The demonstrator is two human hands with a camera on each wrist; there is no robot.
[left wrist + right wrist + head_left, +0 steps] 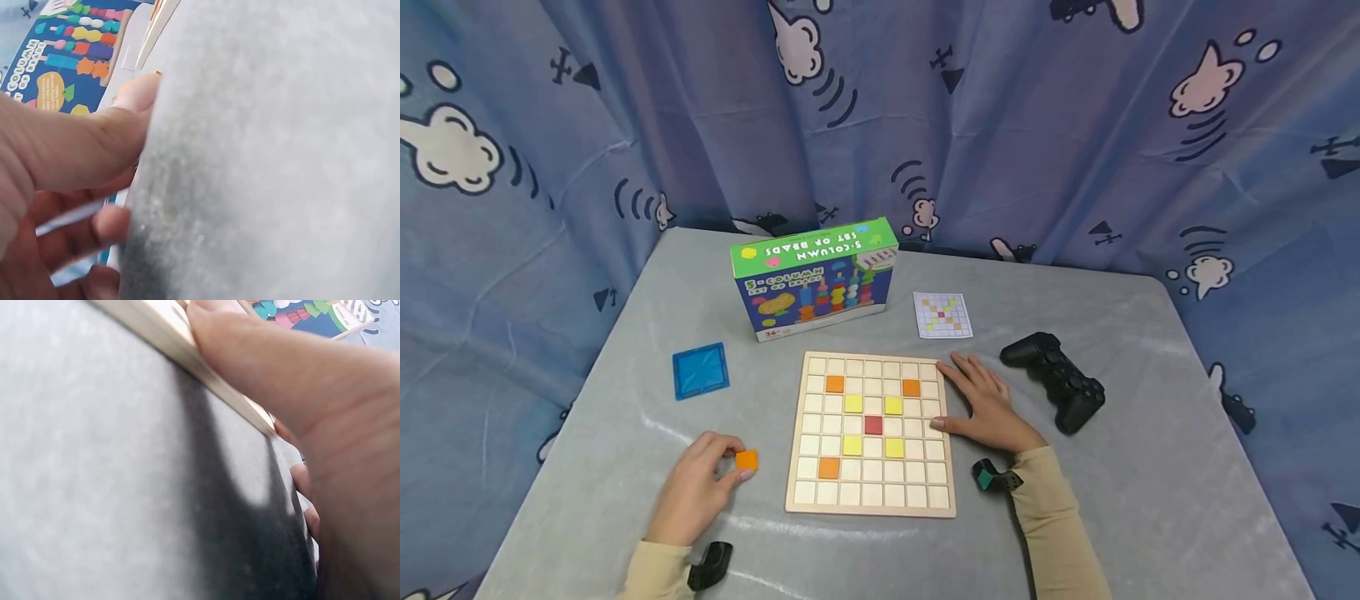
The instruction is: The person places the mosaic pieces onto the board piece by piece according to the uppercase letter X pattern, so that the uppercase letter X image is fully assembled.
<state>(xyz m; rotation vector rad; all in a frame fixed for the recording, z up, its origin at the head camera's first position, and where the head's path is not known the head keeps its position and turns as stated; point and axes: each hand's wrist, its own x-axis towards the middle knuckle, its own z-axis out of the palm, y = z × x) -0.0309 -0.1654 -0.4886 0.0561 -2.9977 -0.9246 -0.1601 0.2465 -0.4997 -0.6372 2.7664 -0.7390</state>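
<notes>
Between thumb and fingers my left hand pinches a small orange square tile, left of a wooden grid board. In the left wrist view the thumb hides nearly all of the tile. On the board lie several yellow tiles, a red tile at the centre, and three orange tiles. The lower right orange spot on the grid holds a pale square. My right hand rests on the board's right edge, its thumb on the rim and its fingers spread.
A blue square tray lies left of the board. Behind stand a bead-set box and a small pattern card. To the right is a black game controller. A patterned curtain hangs behind the grey table.
</notes>
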